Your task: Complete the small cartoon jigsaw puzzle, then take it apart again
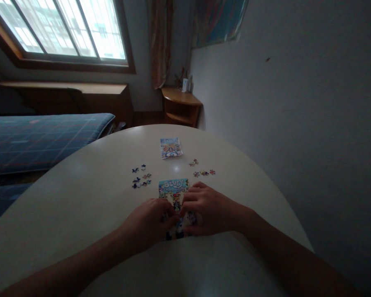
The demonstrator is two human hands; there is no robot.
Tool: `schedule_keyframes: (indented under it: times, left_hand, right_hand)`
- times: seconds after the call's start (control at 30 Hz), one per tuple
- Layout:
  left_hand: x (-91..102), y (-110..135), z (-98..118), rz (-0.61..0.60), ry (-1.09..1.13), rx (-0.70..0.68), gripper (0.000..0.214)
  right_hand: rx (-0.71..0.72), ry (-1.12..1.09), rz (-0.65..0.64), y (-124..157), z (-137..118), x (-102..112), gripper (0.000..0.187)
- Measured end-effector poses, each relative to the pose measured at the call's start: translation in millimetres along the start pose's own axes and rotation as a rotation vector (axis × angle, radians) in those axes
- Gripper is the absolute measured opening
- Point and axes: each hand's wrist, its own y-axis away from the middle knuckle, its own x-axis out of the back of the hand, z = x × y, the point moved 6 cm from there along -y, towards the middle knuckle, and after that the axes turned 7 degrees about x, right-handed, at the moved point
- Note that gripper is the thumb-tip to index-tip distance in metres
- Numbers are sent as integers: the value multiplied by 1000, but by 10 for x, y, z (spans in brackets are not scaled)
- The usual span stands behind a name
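Observation:
A small colourful jigsaw puzzle (173, 189) lies flat on the round white table (80, 214), partly put together. My left hand (148, 225) rests on its lower left part, fingers curled and pinched at the puzzle's middle. My right hand (205, 208) lies on its right side, fingers bent and pressing down beside the left fingertips. What the fingertips hold is hidden. Loose puzzle pieces (141, 178) lie in a cluster left of the puzzle. More loose pieces (202, 170) lie to its upper right.
A small printed picture card (171, 147) lies farther back on the table. A white wall stands close on the right. A blue plaid bed (40, 138) is on the left, a wooden corner shelf (181, 105) beyond the table, a window above.

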Motion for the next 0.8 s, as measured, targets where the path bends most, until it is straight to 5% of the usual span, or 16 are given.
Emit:
schedule_keyframes:
  times: [0.23, 0.8]
  left_hand:
    - [-8, 32, 55, -20, 21, 3, 26]
    - [13, 63, 98, 19, -84, -48, 21]
  right_hand:
    - [-24, 16, -50, -29, -26, -43, 39]
    - [-1, 54, -73, -63, -52, -114, 29]
